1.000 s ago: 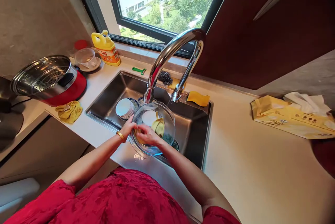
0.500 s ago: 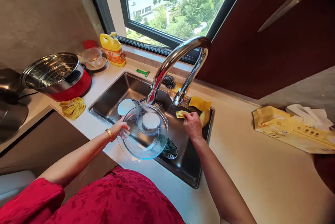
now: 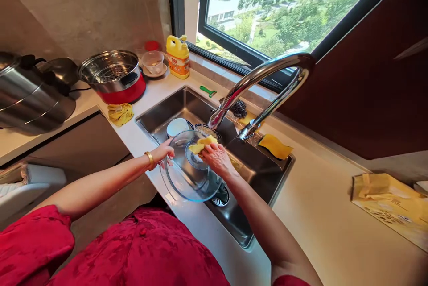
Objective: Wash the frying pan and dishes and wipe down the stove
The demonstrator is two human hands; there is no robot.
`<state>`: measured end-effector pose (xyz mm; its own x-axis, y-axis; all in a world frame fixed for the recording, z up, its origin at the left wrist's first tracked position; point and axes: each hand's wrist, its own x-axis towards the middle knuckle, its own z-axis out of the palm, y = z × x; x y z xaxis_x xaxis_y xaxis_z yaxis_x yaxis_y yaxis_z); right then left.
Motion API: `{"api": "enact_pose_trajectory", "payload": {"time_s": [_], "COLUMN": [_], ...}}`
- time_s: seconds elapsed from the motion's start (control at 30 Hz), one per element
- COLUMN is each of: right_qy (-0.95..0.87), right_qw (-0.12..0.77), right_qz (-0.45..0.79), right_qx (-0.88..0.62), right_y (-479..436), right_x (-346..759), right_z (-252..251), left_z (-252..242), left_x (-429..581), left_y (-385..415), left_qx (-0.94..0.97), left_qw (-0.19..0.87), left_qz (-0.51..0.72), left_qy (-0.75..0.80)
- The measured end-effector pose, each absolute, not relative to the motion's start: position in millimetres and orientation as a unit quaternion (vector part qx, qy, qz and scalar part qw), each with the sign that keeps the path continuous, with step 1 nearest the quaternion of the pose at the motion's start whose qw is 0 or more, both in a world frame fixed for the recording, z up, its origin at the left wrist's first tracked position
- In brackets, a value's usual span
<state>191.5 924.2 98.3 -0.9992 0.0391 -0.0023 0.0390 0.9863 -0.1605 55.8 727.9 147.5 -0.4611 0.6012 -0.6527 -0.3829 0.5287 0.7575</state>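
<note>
My left hand (image 3: 162, 154) grips the left rim of a clear glass bowl (image 3: 180, 183), thumb on the inside, and the bowl is tilted over the front of the sink (image 3: 249, 208). In my right hand (image 3: 216, 157) is a yellow cloth (image 3: 200, 144), bunched under the fingers at the bowl's upper right part. Whether the cloth presses on the glass I cannot tell. Behind the bowl a white bowl (image 3: 177, 127) and a patterned dish (image 3: 207, 131) sit in the sink. More dishware shows through the glass.
A chrome faucet (image 3: 267, 69) arches over the sink. Along the back edge are a green peeler (image 3: 207, 91), a dark scouring pad (image 3: 238, 108) and a yellow sponge cloth (image 3: 275, 146). Leftward stand a yellow detergent bottle (image 3: 178, 57), a red steamer pot (image 3: 122, 92) and a crumpled yellow cloth (image 3: 120, 114).
My right hand has brought the yellow cloth leftward from beside the faucet base to the glass bowl. My left hand still holds the bowl. The camera view has turned left.
</note>
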Motion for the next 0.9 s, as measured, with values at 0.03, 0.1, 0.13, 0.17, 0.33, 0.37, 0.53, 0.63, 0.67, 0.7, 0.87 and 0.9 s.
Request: {"api": "enact_pose_trajectory", "payload": {"time_s": [0.03,0.1,0.13,0.17,0.33,0.37,0.53,0.63,0.67,0.7,0.87,0.9], "right_qy": [-0.996,-0.989,-0.982,-0.972,-0.8,-0.748,-0.504,-0.438,-0.428,-0.423,-0.476,-0.484], "right_qw": [-0.02,-0.07,-0.098,-0.127,-0.145,-0.08,0.35,0.458,0.463,0.458,0.348,0.33], "right_qz": [0.084,0.118,0.151,0.195,0.576,0.644,0.726,0.7,0.7,0.705,0.749,0.758], "right_qx": [-0.031,-0.047,-0.049,-0.042,-0.085,-0.14,-0.31,-0.329,-0.335,-0.34,-0.303,-0.286], "right_y": [921.0,910.8,903.9,896.2,871.3,873.7,917.6,935.1,934.6,931.1,894.7,889.1], "right_x": [199.2,215.9,223.1,229.3,250.5,256.2,297.7,308.5,305.4,299.0,250.6,245.8], "right_z": [94.7,92.0,93.2,95.9,113.7,115.5,116.6,112.5,109.5,105.8,85.2,82.8], "left_z": [146.1,142.3,140.3,138.6,136.0,136.4,142.5,148.4,149.9,150.9,143.9,140.6], "left_x": [53.6,49.8,48.5,47.9,51.4,52.4,55.2,61.3,65.5,70.8,104.9,110.5], "left_y": [725.4,720.7,718.9,717.4,711.4,709.4,694.2,685.6,684.0,683.4,695.0,698.9], "left_qx": [0.069,0.061,0.06,0.06,0.074,0.078,0.107,0.115,0.114,0.11,0.038,0.017], "left_qw": [0.505,0.489,0.482,0.476,0.467,0.462,0.423,0.421,0.426,0.435,0.482,0.484], "left_qz": [0.486,0.5,0.502,0.5,0.49,0.494,0.532,0.57,0.582,0.594,0.653,0.66], "left_qy": [0.709,0.712,0.716,0.722,0.733,0.733,0.725,0.697,0.683,0.667,0.583,0.574]}}
